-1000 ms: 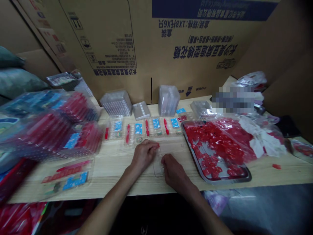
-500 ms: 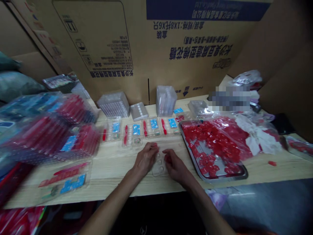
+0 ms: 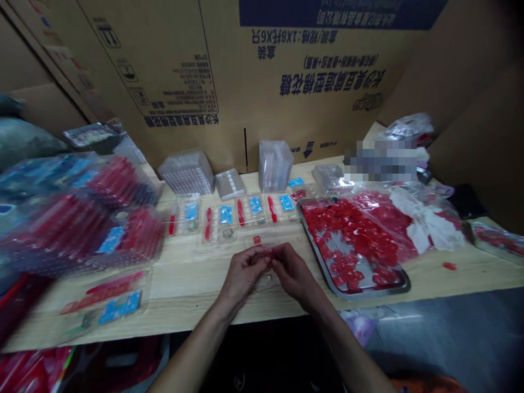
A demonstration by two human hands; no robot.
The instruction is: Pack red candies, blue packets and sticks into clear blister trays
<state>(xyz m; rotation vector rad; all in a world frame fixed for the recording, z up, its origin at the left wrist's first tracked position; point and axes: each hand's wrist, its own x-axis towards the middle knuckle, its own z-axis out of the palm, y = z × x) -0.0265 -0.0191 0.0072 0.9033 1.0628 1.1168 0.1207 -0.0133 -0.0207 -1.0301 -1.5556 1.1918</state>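
While our left hand and right hand are pinching a small red piece with narrowed fingers, they are hovering over a clear moulded tray near the front edge of the bench. Pale wood grain is leaving room leftward; rightward, a round-cornered metal tray is holding glossy red pieces.

Clear plastic compartment tray, lying flat on the bench, partly covered. At its far end, one red square piece. Pinched just above, small dark-red piece, mostly hidden.
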